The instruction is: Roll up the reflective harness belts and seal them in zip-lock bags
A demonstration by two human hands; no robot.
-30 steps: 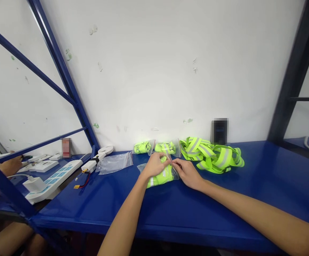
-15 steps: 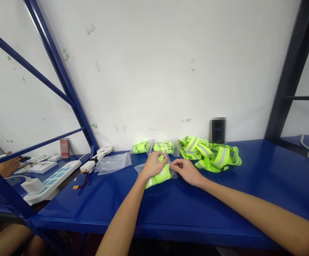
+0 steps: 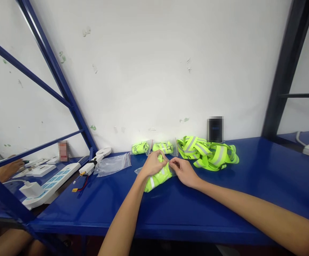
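Observation:
A clear plastic bag with a folded neon-yellow reflective strap [image 3: 156,179] inside lies on the blue table [image 3: 197,209]. My left hand [image 3: 153,164] pinches the bag's upper edge from the left. At the right end of that same edge, my right hand [image 3: 184,171] has thumb and finger closed on the bag. Behind my hands, two filled bags, one on the left [image 3: 140,147] and one on the right [image 3: 163,147], rest against the wall. Loose neon straps [image 3: 210,153] are heaped to the right of them.
Flat clear bags [image 3: 113,164] lie left of my hands, beside a white fan [image 3: 103,153] and a connector with wires [image 3: 83,182]. Further left are a power strip [image 3: 54,185], a blue frame post [image 3: 74,106] and another person's hand [image 3: 10,169]. A blurred dark box [image 3: 215,129] stands behind the straps.
My two hands have come slightly closer together along the bag's upper edge. The view has shifted a little.

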